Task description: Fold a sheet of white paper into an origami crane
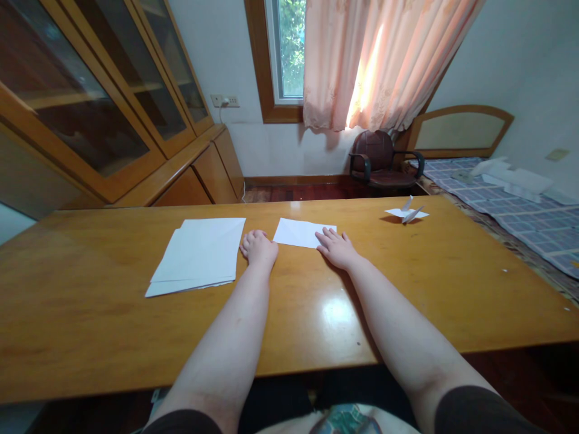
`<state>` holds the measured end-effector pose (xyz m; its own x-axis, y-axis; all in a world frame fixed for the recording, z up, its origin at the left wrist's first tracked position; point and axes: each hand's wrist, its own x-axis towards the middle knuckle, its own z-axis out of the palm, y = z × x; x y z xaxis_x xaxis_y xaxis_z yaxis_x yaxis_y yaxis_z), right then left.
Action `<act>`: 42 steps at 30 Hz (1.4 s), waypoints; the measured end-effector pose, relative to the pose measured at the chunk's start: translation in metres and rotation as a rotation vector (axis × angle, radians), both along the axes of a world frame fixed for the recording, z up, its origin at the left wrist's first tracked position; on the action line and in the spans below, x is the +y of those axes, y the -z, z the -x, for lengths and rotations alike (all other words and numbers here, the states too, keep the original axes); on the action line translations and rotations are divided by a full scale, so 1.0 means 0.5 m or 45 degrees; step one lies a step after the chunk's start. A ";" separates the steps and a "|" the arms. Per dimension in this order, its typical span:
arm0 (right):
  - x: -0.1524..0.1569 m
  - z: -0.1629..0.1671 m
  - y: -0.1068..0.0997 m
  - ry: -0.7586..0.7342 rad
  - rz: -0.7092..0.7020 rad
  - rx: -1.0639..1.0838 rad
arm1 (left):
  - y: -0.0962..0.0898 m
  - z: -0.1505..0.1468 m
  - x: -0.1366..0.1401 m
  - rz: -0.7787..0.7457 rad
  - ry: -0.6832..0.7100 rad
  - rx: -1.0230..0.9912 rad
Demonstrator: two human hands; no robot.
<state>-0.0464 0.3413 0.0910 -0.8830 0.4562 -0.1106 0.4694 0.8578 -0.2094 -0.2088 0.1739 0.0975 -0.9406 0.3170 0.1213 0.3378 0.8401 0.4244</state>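
Note:
A white sheet of paper (296,232), apparently folded to a smaller rectangle, lies flat on the wooden table (312,325). Over its right end my right hand (337,248) rests palm down, fingers spread and touching the paper. My left hand (259,247) lies on the table just left of that sheet, fingers apart and slightly bent, holding nothing that shows. Left of it is a stack of larger white paper sheets (199,250), its edges uneven; the hand's fingers are close to the stack's right edge. Toward the far right of the table stands a folded paper crane (407,213).
A glass-door cabinet (136,78) stands beyond the table's left end. Past the far edge are a dark red armchair (380,160) and a curtained window (289,54). A bed (506,187) with papers on it is at the right. Tiny white scraps (505,270) lie near the table's right end.

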 end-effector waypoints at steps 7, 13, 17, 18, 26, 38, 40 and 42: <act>-0.001 0.001 0.000 -0.002 0.009 0.014 | 0.012 0.008 0.003 -0.016 0.133 0.085; 0.000 0.000 0.001 -0.009 0.018 0.031 | 0.022 0.012 0.009 0.006 0.158 0.041; 0.001 0.000 0.001 -0.006 0.021 0.022 | 0.017 0.016 0.005 -0.006 0.074 0.025; 0.001 0.001 0.001 -0.006 0.020 0.021 | 0.015 0.016 0.004 -0.008 0.056 0.028; 0.003 0.001 0.003 -0.004 0.025 0.036 | 0.016 0.019 0.001 -0.075 -0.027 0.065; 0.002 0.001 0.005 -0.003 0.042 0.118 | 0.008 0.006 0.009 0.015 0.010 0.015; 0.008 0.002 0.007 0.090 0.010 0.194 | 0.011 0.006 0.012 0.041 0.034 0.004; 0.018 0.001 0.007 0.270 -0.051 0.290 | 0.015 0.006 0.015 0.097 0.115 -0.022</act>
<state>-0.0471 0.3502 0.0874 -0.7679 0.6326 0.1008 0.5835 0.7557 -0.2974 -0.2120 0.1814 0.0901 -0.9096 0.4082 0.0776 0.4067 0.8365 0.3673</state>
